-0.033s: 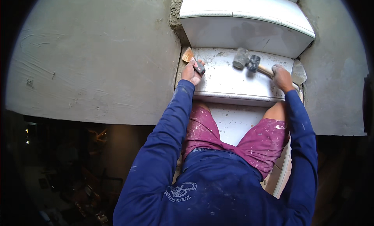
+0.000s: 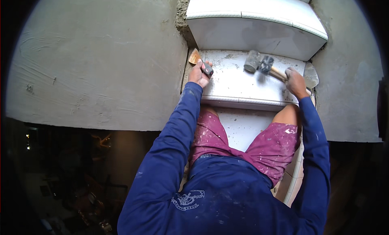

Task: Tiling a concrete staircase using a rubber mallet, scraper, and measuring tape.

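Observation:
My left hand (image 2: 199,74), palm partly upward, is closed around the dark handle of a putty knife (image 2: 207,70). The knife's broad, orange-brown blade points up and left toward the wall corner at the step's left end. My right hand (image 2: 296,82) grips the wooden handle of a mallet (image 2: 277,74) over the right half of the white tiled step. The mallet's black head (image 2: 266,65) is blurred. Beside the head shows a grey cylindrical shape (image 2: 252,61); whether it belongs to the mallet I cannot tell.
Crumbs of mortar dot the white step (image 2: 233,87). A higher tiled step (image 2: 253,34) rises behind it. A trowel (image 2: 311,75) leans at the right end, partly behind my right hand. Grey plastered walls (image 2: 109,65) flank the stairs, with rough mortar (image 2: 183,12) along the left joint.
My right hand and the mallet have shifted slightly right and down. My left hand and the putty knife have stayed in nearly the same place.

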{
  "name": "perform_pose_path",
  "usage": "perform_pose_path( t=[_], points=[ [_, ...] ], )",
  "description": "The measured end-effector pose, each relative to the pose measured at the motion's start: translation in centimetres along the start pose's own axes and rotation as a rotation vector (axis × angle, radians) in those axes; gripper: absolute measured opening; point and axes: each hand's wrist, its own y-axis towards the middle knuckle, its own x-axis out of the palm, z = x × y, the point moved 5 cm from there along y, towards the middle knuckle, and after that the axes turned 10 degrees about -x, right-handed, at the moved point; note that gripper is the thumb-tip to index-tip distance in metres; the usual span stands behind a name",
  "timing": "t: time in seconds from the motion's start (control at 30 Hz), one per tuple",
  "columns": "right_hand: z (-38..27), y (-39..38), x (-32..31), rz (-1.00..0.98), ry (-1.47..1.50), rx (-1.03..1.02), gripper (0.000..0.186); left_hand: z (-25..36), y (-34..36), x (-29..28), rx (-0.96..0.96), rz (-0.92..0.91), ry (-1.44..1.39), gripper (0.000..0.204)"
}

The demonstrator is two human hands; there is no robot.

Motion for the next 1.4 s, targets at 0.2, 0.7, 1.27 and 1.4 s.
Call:
perform_pose_path(
  t=[0.2,0.7,1.27,1.4],
  points=[
    [-8.1,0.4,-6.5,0.168,0.624,0.228,0.023,3.8,4.1,1.3,0.062,-0.026,-0.269,0.032],
    [-23.2,6.4,7.1,0.125,1.399,0.134,0.031,4.4,3.9,2.9,0.019,0.01,-0.41,0.025],
    [-25.7,4.1,4.1,0.283,1.802,0.218,0.039,5.6,2.0,3.1,-0.2,-0.149,-0.404,0.029],
    [-27.4,4.8,3.7,0.469,1.792,0.092,0.039,5.1,1.7,4.8,-0.106,0.034,-0.351,0.03]
  ],
)
